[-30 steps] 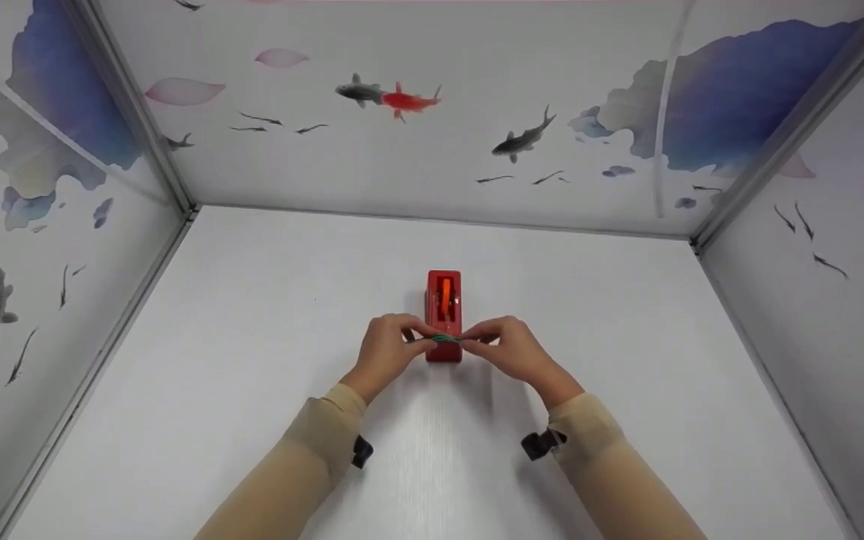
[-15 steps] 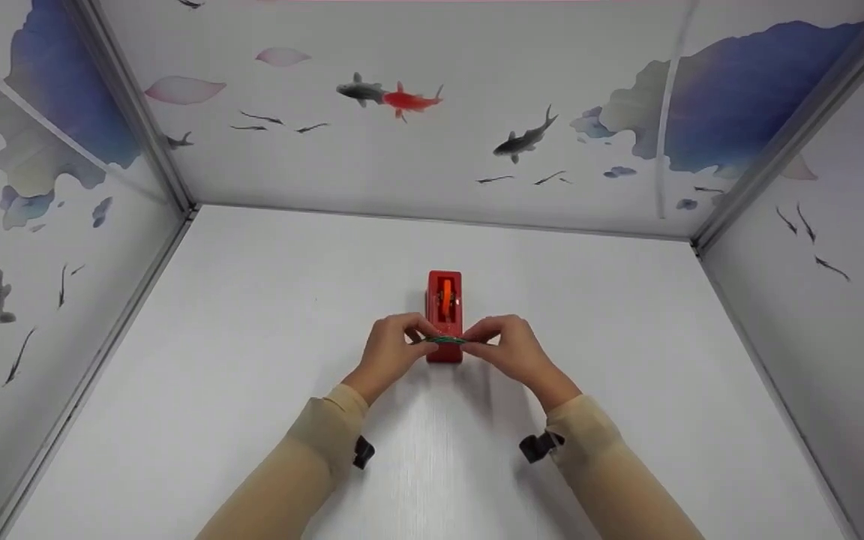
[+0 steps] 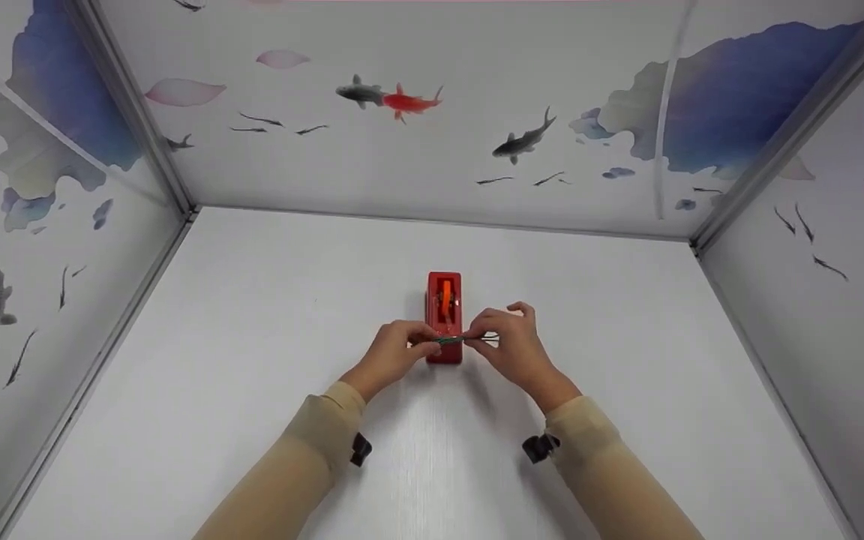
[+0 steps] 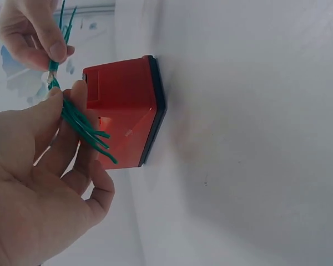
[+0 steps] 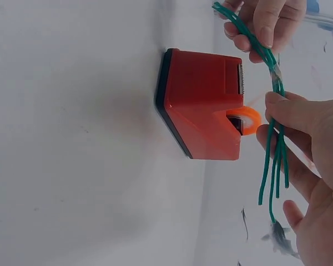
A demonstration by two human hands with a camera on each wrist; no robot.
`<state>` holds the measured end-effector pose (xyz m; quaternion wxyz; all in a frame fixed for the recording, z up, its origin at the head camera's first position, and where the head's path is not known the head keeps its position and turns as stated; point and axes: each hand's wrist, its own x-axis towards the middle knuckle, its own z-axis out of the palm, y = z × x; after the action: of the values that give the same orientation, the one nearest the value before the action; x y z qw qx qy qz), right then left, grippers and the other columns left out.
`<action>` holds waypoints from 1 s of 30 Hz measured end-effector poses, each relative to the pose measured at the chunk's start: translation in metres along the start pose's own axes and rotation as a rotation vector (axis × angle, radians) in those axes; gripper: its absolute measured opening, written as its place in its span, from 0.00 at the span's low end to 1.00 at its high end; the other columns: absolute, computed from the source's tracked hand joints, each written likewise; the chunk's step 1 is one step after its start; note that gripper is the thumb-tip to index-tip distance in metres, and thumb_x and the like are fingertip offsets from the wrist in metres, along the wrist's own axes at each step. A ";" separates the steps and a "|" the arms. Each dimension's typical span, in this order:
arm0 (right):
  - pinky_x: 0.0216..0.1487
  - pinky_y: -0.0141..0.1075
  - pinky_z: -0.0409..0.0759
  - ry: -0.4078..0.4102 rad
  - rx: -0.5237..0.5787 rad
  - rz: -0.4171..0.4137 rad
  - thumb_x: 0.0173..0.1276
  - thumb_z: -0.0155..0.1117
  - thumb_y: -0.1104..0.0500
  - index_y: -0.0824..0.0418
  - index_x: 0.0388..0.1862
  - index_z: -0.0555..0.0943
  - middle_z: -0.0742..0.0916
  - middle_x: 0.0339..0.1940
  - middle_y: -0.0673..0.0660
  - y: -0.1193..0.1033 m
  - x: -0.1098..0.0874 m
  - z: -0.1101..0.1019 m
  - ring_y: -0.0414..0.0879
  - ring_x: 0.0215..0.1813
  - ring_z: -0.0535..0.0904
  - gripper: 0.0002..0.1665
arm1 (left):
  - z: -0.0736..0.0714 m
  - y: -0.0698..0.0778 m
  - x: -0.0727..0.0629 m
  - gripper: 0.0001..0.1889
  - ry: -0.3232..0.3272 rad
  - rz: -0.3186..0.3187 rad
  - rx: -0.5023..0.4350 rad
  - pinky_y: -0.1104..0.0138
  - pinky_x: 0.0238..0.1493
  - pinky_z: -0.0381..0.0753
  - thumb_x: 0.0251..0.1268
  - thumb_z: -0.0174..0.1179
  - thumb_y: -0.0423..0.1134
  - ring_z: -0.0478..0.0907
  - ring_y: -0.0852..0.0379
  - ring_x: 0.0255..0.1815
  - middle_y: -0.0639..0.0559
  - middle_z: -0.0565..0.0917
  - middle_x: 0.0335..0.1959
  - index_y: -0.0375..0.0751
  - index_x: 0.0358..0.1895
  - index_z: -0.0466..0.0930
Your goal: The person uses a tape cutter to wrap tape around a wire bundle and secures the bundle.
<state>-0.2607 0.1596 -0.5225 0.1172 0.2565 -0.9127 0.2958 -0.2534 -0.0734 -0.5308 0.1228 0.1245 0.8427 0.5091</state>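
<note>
A bundle of thin green wires (image 3: 448, 340) stretches between the two hands, just above the near end of a red tape dispenser (image 3: 445, 355). A band of clear tape (image 5: 276, 72) wraps the bundle near its middle. My left hand (image 3: 394, 349) pinches it on one side of the tape between thumb and fingers. On the other side my right hand (image 3: 513, 346) pinches it too, one finger lifted away. Loose wire ends fan out past both hands, as the wrist views show. An orange tape roll (image 5: 247, 119) sits in the dispenser, whose serrated cutter (image 5: 241, 78) shows in the right wrist view.
The dispenser stands on a white tabletop (image 3: 267, 315). Upright panels printed with fish and petals enclose it, with the back panel (image 3: 432, 165) behind and a side panel (image 3: 34, 300) at left. Each sleeve carries a small black wrist camera (image 3: 539, 448).
My right hand has turned slightly and lifted a finger, and wire ends now show beyond its fingertips. My left hand has shifted a little lower. The tape dispenser has stayed in place.
</note>
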 end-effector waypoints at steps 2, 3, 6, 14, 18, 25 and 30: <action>0.68 0.58 0.58 -0.007 -0.007 -0.011 0.62 0.79 0.63 0.48 0.34 0.90 0.89 0.33 0.43 0.001 0.000 0.001 0.40 0.42 0.86 0.09 | 0.000 0.000 0.000 0.07 0.024 0.029 0.009 0.61 0.51 0.83 0.70 0.67 0.38 0.80 0.57 0.46 0.57 0.89 0.44 0.48 0.47 0.90; 0.69 0.58 0.58 -0.015 -0.007 -0.013 0.62 0.78 0.63 0.48 0.35 0.89 0.90 0.33 0.44 0.002 -0.001 0.001 0.40 0.43 0.86 0.09 | 0.000 0.000 -0.001 0.07 0.037 0.046 0.017 0.61 0.52 0.83 0.69 0.68 0.38 0.80 0.57 0.46 0.57 0.89 0.44 0.48 0.46 0.91; 0.70 0.59 0.56 -0.060 0.016 -0.002 0.64 0.77 0.63 0.49 0.38 0.88 0.91 0.36 0.44 0.005 -0.001 0.000 0.40 0.45 0.87 0.09 | 0.000 0.000 -0.001 0.08 0.065 0.087 0.050 0.59 0.56 0.83 0.68 0.69 0.38 0.82 0.57 0.48 0.57 0.90 0.45 0.49 0.47 0.92; 0.72 0.60 0.51 -0.231 0.057 0.033 0.73 0.70 0.57 0.50 0.51 0.89 0.92 0.41 0.43 0.009 0.000 -0.010 0.42 0.52 0.84 0.10 | 0.001 0.001 -0.004 0.13 0.111 0.157 0.163 0.63 0.48 0.81 0.65 0.71 0.38 0.78 0.57 0.45 0.53 0.89 0.42 0.50 0.52 0.91; 0.71 0.60 0.52 -0.232 -0.002 0.021 0.72 0.70 0.58 0.50 0.47 0.91 0.92 0.40 0.45 0.006 0.002 -0.014 0.45 0.52 0.81 0.08 | 0.003 0.001 -0.003 0.14 0.135 0.201 0.211 0.67 0.47 0.81 0.63 0.72 0.37 0.78 0.57 0.45 0.53 0.88 0.42 0.50 0.52 0.91; 0.70 0.60 0.53 -0.196 -0.081 0.008 0.68 0.74 0.58 0.49 0.45 0.91 0.92 0.38 0.44 -0.001 0.002 -0.015 0.43 0.50 0.80 0.07 | 0.005 0.003 -0.002 0.12 0.157 0.159 0.181 0.58 0.54 0.84 0.64 0.72 0.37 0.77 0.56 0.49 0.56 0.88 0.42 0.52 0.50 0.92; 0.70 0.60 0.54 -0.184 -0.113 -0.011 0.68 0.74 0.57 0.49 0.43 0.91 0.92 0.37 0.44 -0.002 0.001 -0.014 0.43 0.49 0.81 0.06 | 0.007 0.005 -0.002 0.13 0.152 0.144 0.263 0.54 0.61 0.75 0.65 0.72 0.39 0.76 0.56 0.52 0.58 0.90 0.44 0.55 0.51 0.91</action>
<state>-0.2595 0.1661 -0.5094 0.0487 0.2804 -0.9335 0.2182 -0.2493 -0.0662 -0.5292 0.0046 0.1607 0.8978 0.4099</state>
